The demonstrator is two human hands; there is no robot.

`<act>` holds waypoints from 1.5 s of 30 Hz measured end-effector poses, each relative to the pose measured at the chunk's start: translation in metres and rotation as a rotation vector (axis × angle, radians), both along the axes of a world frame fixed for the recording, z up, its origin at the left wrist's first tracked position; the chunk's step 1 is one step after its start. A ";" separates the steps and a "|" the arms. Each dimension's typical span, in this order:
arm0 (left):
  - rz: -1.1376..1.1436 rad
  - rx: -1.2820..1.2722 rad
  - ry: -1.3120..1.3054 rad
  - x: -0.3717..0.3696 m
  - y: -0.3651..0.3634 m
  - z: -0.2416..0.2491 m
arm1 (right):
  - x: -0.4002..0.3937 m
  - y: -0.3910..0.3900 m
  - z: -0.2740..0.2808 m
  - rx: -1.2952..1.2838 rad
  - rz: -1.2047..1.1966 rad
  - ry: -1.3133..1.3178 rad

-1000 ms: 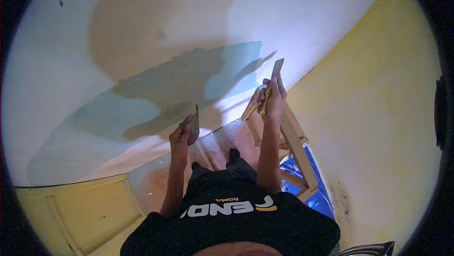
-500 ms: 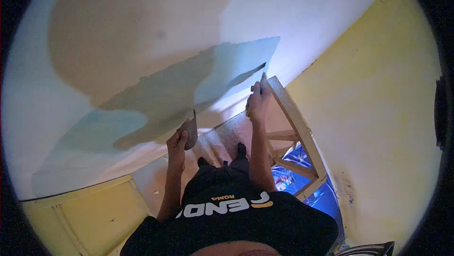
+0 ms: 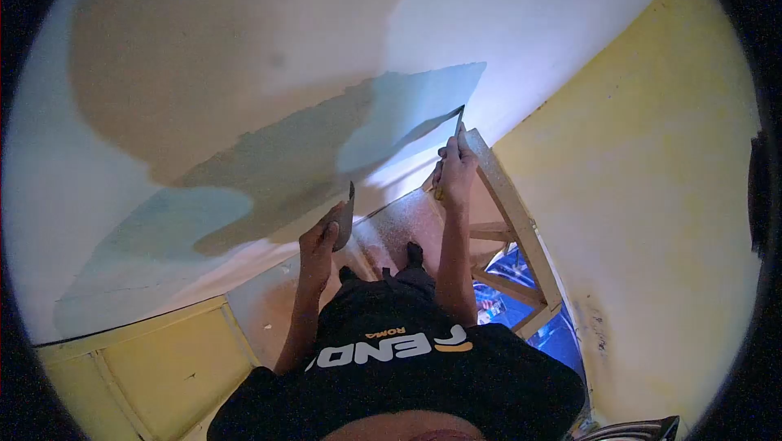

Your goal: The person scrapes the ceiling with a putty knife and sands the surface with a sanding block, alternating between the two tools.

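Observation:
In the head view, my right hand (image 3: 457, 171) is closed round the handle of a putty knife (image 3: 460, 122). Its blade edge meets the wall near the right end of a pale blue-green band (image 3: 423, 87). My left hand (image 3: 318, 239), lower and to the left, grips a wide scraper blade (image 3: 345, 223) held upright, apart from the wall as far as I can tell. White coating surrounds the band on the wall (image 3: 456, 17). Whether any filler sits on either blade is too small to make out.
A wooden frame (image 3: 513, 205) with crosspieces stands close to my right arm. Beyond it lies blue sheeting (image 3: 513, 298). A yellow wall (image 3: 643, 172) rises on the right, and yellow panelling (image 3: 175, 364) is at lower left. My feet stand on a speckled board (image 3: 391, 233).
My right hand and its putty knife have shifted slightly to the right, the blade tilting more upright. The left hand with the scraper has also moved a little right and up.

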State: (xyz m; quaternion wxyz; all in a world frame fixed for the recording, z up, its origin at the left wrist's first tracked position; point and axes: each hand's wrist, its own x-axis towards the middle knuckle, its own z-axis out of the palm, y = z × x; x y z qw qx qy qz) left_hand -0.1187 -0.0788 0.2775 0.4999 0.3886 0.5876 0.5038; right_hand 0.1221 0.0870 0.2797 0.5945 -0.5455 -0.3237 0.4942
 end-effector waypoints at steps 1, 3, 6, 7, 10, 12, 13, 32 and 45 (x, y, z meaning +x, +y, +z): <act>-0.024 0.008 0.014 0.001 0.000 -0.001 | -0.002 -0.001 0.006 -0.002 -0.003 0.021; -0.043 0.025 0.047 0.008 0.001 0.000 | -0.001 -0.003 0.009 -0.007 -0.016 0.067; -0.110 0.047 0.239 0.024 0.011 0.018 | -0.001 0.000 -0.003 0.013 -0.001 0.044; -0.131 0.048 0.324 0.029 0.012 0.026 | 0.001 0.003 -0.004 0.019 -0.014 0.014; -0.111 0.398 0.548 0.047 0.011 0.046 | 0.003 -0.002 -0.010 0.047 -0.023 -0.024; -0.128 0.562 0.801 0.047 0.020 0.047 | 0.001 -0.001 -0.012 0.094 0.011 0.034; -0.137 0.643 0.931 0.048 0.027 0.048 | 0.003 0.003 -0.010 0.091 0.008 0.053; -0.042 0.486 1.052 0.037 0.064 0.034 | 0.000 0.001 -0.034 0.057 -0.058 -0.017; -0.023 0.484 1.023 0.039 0.063 0.039 | 0.004 0.000 -0.033 0.036 -0.013 0.052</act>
